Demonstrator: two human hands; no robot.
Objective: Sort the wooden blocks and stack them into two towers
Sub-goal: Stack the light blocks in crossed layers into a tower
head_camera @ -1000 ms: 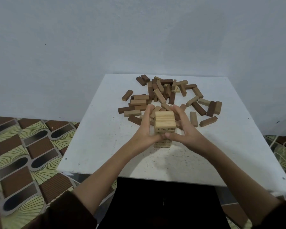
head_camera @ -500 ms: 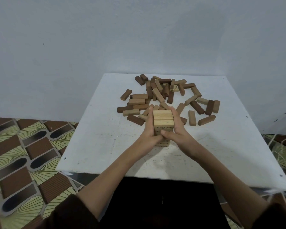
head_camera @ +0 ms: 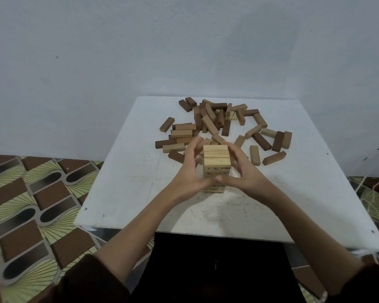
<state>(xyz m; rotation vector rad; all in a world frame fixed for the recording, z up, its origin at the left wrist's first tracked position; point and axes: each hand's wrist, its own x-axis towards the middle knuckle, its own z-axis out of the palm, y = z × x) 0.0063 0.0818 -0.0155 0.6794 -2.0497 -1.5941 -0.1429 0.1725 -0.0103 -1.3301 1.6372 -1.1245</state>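
Wall, plain pale grey-blue, fills the upper half of the head view; patterned floor, tiled in brown, green and black shapes, spreads at lower left and shows again at the right edge; white table, square and speckled, stands against the wall with its near edge toward the person.

Loose blocks, dark brown and pale mixed, lie scattered over the far half of the table, many overlapping in a heap at the middle, others flat and apart toward the right; dark sleeves cover both forearms at the bottom corners.

Pale tower stands upright near the table's middle, just in front of the heap; its top layer is three light blocks side by side, lengthwise left to right; the layers below are partly hidden.

Left hand grasps the tower's left side, fingers curved around toward its back; right hand grasps the right side the same way, fingers bent against the wood; the two thumbs meet low on the front face.

One mid-brown block lies alone at the left edge of the scatter, clear of the others.
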